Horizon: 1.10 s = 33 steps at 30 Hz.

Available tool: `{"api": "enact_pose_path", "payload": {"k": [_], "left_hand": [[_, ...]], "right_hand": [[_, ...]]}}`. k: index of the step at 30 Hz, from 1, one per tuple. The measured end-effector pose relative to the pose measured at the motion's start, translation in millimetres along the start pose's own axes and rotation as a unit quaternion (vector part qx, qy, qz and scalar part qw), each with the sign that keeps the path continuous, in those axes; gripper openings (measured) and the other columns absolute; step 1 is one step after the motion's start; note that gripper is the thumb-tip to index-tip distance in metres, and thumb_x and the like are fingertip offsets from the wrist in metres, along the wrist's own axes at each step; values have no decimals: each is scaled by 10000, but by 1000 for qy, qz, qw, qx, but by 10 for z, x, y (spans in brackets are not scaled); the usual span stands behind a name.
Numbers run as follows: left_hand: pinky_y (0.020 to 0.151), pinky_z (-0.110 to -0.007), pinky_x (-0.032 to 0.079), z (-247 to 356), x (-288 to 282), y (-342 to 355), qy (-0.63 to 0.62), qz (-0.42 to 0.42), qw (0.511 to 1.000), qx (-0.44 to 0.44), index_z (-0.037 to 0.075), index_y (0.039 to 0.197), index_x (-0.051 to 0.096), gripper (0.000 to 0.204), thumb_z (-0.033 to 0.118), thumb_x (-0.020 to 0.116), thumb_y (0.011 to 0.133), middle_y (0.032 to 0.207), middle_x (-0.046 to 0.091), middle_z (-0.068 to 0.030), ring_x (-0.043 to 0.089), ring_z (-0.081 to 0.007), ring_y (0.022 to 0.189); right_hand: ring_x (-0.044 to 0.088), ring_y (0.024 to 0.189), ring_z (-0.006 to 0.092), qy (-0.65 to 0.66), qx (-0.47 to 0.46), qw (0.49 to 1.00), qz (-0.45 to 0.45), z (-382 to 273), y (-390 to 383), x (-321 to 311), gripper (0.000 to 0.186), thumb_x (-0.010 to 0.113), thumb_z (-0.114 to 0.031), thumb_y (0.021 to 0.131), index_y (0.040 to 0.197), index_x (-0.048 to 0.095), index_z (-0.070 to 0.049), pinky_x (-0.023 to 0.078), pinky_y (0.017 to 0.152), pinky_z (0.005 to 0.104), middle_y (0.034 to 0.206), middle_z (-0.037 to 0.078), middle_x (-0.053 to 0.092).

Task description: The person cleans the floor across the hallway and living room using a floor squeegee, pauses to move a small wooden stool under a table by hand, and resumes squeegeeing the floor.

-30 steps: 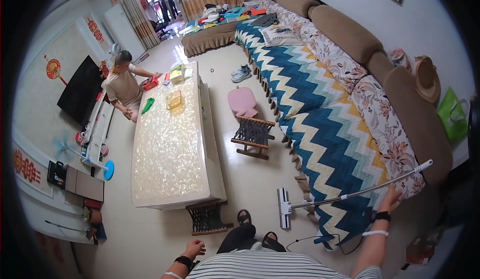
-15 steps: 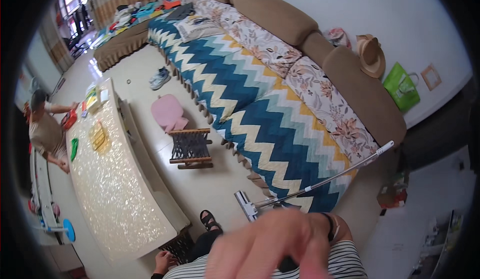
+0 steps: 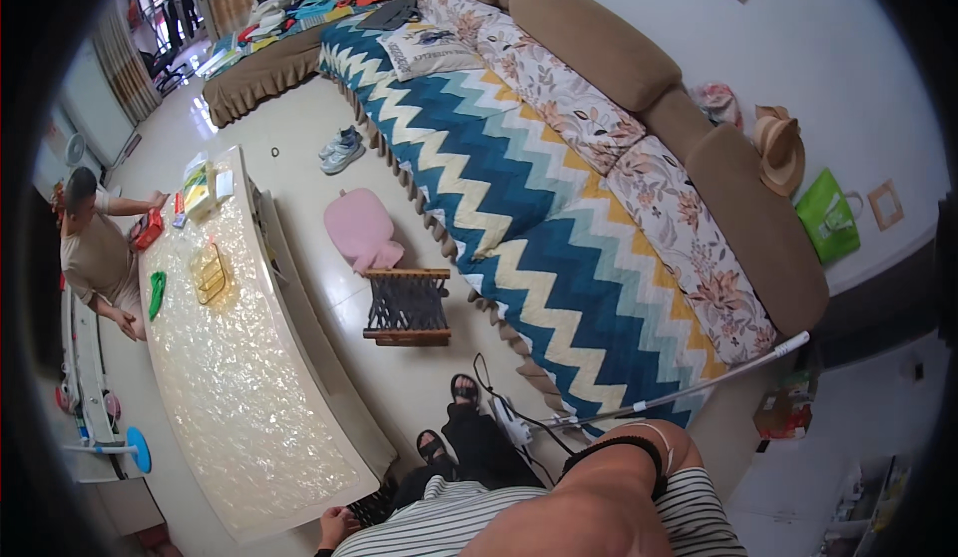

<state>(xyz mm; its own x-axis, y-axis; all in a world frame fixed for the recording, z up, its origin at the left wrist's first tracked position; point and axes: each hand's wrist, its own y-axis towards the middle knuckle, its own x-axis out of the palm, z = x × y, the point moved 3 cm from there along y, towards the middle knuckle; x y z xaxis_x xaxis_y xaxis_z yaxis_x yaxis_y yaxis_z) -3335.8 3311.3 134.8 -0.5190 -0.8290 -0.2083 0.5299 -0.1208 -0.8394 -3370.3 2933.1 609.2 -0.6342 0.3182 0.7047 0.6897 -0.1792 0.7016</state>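
Observation:
My right hand (image 3: 564,517) is raised close to the camera at the lower edge, its fingers out of sight beneath my dark-banded wrist. My left hand (image 3: 337,525) hangs low by the table's near corner, beside a dark woven stool (image 3: 371,500); its fingers are curled, and whatever they hold, if anything, is hidden. A silver mop (image 3: 699,385) leans across the sofa's near end, its white head (image 3: 511,422) on the floor by my right foot, with a dark cord looping around it.
The long table (image 3: 259,407) stands left, with a seated person (image 3: 95,263) at its far side handling a red package (image 3: 146,230). A zigzag-covered sofa (image 3: 559,307) runs along the right. Between them are a woven folding stool (image 3: 404,305), pink cushion (image 3: 359,223) and shoes (image 3: 341,153).
My view has turned right. My right hand has left the mop and risen close to the camera, its fingers passing out of frame. My feet have shifted.

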Motion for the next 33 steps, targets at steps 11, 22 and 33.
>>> {"api": "enact_pose_path", "payload": {"k": [11, 22, 33], "left_hand": [[562, -369, 515, 896, 601, 160, -165, 67, 981, -75, 8, 949, 471, 182, 103, 490, 796, 808, 535, -106, 581, -238, 679], [631, -348, 504, 1868, 1955, 1668, -237, -72, 955, -162, 34, 1158, 349, 439, 193, 554, 803, 991, 480, -129, 564, -250, 786], [807, -343, 424, 1633, 2673, 3864, -380, -32, 906, -185, 90, 1174, 383, 542, 487, 452, 812, 1130, 442, -65, 429, -222, 1045]], "right_hand": [[547, 728, 89, -539, 316, 707, 332, -1145, -369, -3554, 149, 525, -108, 809, 902, 552, 5, 442, 661, 203, 790, 30, 585], [424, 1068, 346, -756, 499, 386, 175, -1192, -1999, -6263, 486, 607, -207, 708, 1089, 438, 42, 333, 914, 376, 1108, 226, 466], [402, 1072, 356, -795, 512, 299, 131, -1002, -2807, -8097, 654, 648, -346, 657, 1119, 416, 56, 315, 915, 396, 1125, 211, 451]]}}
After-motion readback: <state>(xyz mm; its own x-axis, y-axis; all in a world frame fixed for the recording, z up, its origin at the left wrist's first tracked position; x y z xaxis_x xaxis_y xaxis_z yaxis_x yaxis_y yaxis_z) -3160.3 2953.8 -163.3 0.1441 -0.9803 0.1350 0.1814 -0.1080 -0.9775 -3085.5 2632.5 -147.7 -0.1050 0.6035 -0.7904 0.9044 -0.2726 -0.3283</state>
